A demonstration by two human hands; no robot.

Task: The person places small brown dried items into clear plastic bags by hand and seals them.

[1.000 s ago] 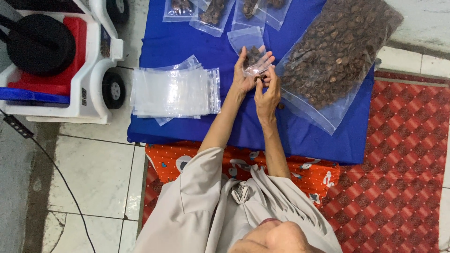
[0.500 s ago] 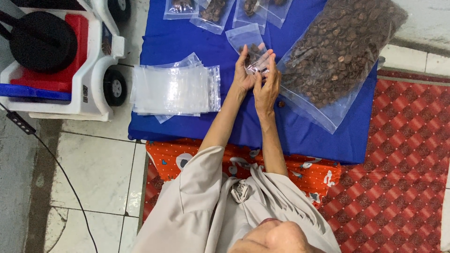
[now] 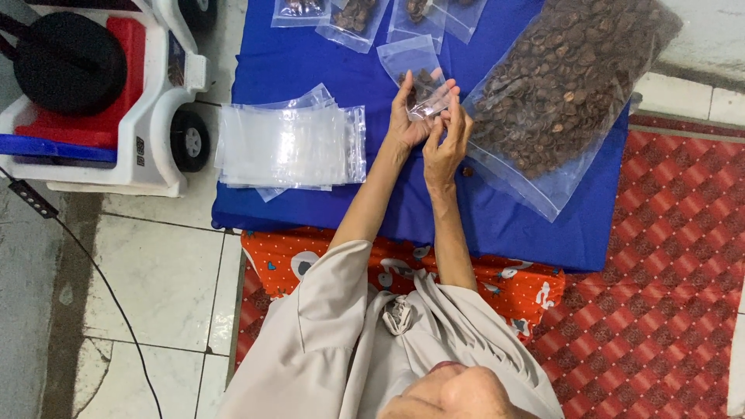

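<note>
Both hands meet over the blue cloth (image 3: pixel 310 58) — the left hand (image 3: pixel 409 116) and the right hand (image 3: pixel 446 143) pinch a small clear bag (image 3: pixel 425 91) holding a few brown pieces. Just right lies a large clear bag of brown pieces (image 3: pixel 566 85); to the left, a stack of empty clear bags (image 3: pixel 287 147). Farther off, filled small bags (image 3: pixel 353 15) sit — at the cloth's far edge.

A white and red toy car (image 3: pixel 101 101) stands on the tiled floor (image 3: pixel 155 287) beside a red patterned mat (image 3: pixel 667 295).
</note>
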